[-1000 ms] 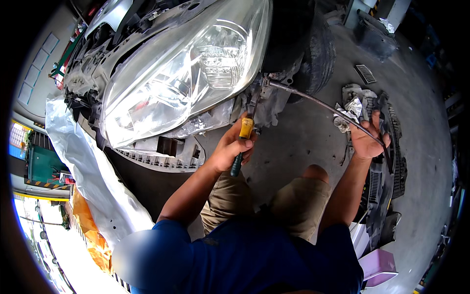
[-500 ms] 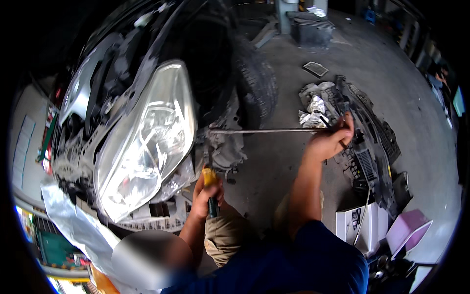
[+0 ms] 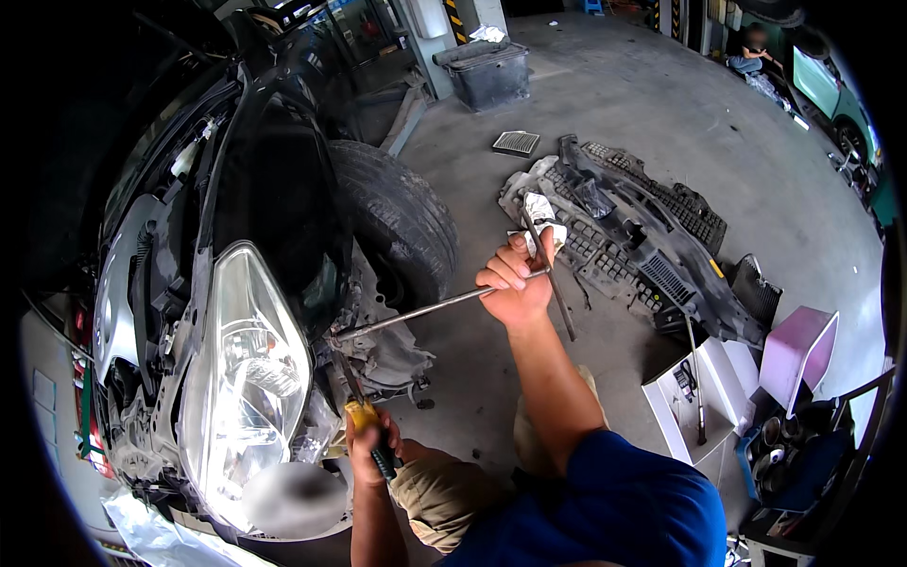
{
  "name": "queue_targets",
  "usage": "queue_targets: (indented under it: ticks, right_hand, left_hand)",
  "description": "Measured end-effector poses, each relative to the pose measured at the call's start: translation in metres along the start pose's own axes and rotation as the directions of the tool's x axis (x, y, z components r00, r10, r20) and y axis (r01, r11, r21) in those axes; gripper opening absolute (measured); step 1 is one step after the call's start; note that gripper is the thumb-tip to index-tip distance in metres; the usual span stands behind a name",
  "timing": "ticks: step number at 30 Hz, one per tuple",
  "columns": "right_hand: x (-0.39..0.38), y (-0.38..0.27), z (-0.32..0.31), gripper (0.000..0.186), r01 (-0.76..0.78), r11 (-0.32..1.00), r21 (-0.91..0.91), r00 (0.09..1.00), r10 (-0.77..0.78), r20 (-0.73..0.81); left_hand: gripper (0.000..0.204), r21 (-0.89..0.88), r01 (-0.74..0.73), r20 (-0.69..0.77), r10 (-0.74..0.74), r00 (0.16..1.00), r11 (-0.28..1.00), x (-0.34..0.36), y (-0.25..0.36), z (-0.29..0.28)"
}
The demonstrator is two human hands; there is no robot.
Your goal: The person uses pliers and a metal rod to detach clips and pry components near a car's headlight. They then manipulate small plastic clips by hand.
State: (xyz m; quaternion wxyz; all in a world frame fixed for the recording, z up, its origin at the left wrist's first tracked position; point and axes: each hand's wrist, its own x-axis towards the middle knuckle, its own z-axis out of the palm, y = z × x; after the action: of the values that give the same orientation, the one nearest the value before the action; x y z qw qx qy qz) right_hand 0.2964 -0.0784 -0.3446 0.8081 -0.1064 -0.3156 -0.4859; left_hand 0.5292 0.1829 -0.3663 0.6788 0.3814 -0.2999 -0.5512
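Observation:
My right hand (image 3: 518,282) is wrapped round a long T-shaped metal bar (image 3: 416,312), close to its crossbar. The far end of the bar meets metalwork (image 3: 342,333) just right of the car's headlight (image 3: 253,364); exactly how it fits there is too small to tell. Lower down, my left hand (image 3: 367,449) grips a hand tool (image 3: 360,416) with a yellow and black handle. Its narrow metal end points up toward the same metalwork, and its exact kind is unclear. A dark, dirty part (image 3: 392,354) hangs beneath the bar.
A tyre (image 3: 402,213) stands behind the headlight. Removed dark trim (image 3: 652,246) lies on the floor to the right, beyond a white box (image 3: 704,392) and pink bin (image 3: 798,354). A black tub (image 3: 487,80) stands at the back. Someone (image 3: 753,57) sits far right.
The view has swung right, so the car sits further left. My right hand has turned the crossbar, which now stands out clearly, and the bar slants upward to the right. Both hands keep their tools.

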Motion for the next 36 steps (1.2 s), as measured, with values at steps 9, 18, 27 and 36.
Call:
queue_targets:
  ticks: [9,18,27,36]
  right_hand:
    - [0.011,0.067,0.004,0.015,0.492,0.600,-0.631,0.458,-0.795,-0.399]
    - [-0.013,0.038,0.037,0.023,-0.024,0.362,-0.932,0.745,-0.615,-0.258]
    - [-0.016,0.021,0.031,0.016,-0.026,0.485,-0.874,0.751,-0.567,-0.337]
    - [-0.011,0.031,0.010,0.021,0.092,0.539,-0.837,0.782,-0.560,-0.275]
  left_hand:
    - [0.087,0.046,-0.013,0.015,0.012,1.000,0.999,-0.001,0.003,0.004]
    - [0.075,-0.041,-0.014,0.022,0.015,1.000,0.999,-0.004,0.010,0.014]
    - [0.038,0.003,0.023,-0.047,-0.023,0.999,1.000,-0.006,0.009,0.010]
    - [0.049,0.032,0.034,-0.046,-0.032,0.998,0.999,-0.004,0.012,0.012]
